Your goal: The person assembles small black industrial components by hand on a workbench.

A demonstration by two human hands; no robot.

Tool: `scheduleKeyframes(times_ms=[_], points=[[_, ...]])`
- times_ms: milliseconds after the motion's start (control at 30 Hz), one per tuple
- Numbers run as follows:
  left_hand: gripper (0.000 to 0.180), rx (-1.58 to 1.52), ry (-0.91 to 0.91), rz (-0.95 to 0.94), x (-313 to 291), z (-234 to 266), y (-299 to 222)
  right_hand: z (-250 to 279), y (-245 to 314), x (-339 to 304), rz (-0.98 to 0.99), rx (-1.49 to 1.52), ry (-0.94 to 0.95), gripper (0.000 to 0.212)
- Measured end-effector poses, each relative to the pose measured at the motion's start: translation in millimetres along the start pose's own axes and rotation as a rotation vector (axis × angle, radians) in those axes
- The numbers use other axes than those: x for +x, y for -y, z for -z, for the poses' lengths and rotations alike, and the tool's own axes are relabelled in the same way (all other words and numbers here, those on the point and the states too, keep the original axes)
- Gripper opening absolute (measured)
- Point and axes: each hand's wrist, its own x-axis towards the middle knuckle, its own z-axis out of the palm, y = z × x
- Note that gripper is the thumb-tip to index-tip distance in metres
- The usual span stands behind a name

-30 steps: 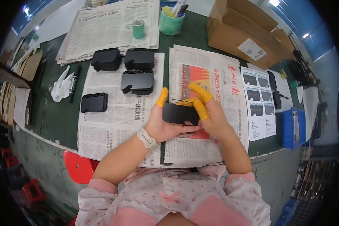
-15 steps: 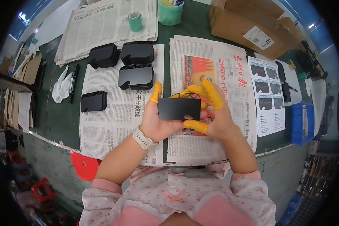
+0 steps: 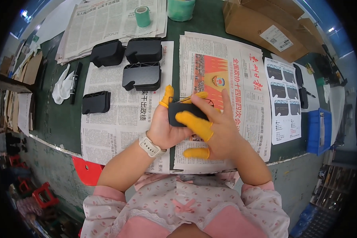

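My left hand (image 3: 162,127) holds a thin black rectangular plate (image 3: 173,114) with an openwork lattice along its far edge. A yellow finger cot covers my left thumb, which grips the plate's left side; the other left fingers are mostly hidden beneath. Over the plate's right part spreads my right hand (image 3: 223,137), fingers apart, with yellow cots on the thumb and index finger. That index finger lies across the plate's face; whether it presses on it I cannot tell. Stacks of similar black plates (image 3: 142,75) sit on newspaper to the left, with a smaller stack (image 3: 96,102) nearer me.
Newspaper sheets (image 3: 222,148) cover the green table. Behind are a green tape roll (image 3: 142,16), a green cup (image 3: 181,11) and a cardboard box (image 3: 261,25). A printed sheet (image 3: 283,129) and a blue bin (image 3: 319,131) lie right; a black marker (image 3: 75,83) and white cloth (image 3: 62,87) lie left.
My right hand has let go of the plate's right edge and spread its fingers over the face. The left hand still holds the plate. The view has shifted slightly.
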Motion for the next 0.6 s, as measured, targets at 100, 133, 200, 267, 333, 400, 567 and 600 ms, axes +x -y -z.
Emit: scheduleKeyframes(times_ms=[100, 133, 200, 267, 333, 400, 567, 600], points=[[0.090, 0.125, 0.088, 0.024, -2, 0, -4, 7, -16, 3, -0.112, -0.084, -0.217, 0.073], [0.090, 0.124, 0.094, 0.026, -1, 3, -5, 7, -32, -2, -0.162, -0.052, -0.365, 0.071], [0.089, -0.117, 0.321, 0.108, 2, 11, -11, 7, -44, -8, -0.172, -0.057, -0.423, 0.082], [0.090, -0.136, 0.303, 0.102, 1, 8, -11, 6, -41, -8, -0.128, 0.021, -0.410, 0.087], [0.095, 0.036, 0.274, 0.095, 3, 5, -11, 7, -32, -7, -0.104, 0.037, -0.341, 0.097], [0.095, -0.018, 0.294, 0.113, 4, 4, -10, 3, -27, -5, -0.072, 0.015, -0.232, 0.112], [0.094, -0.042, 0.349, 0.089, 3, 14, -9, -12, -24, -1, -0.056, 0.070, -0.212, 0.104], [0.095, -0.052, 0.330, 0.094, 4, 12, -8, -13, -25, -1, -0.023, 0.086, -0.228, 0.100]])
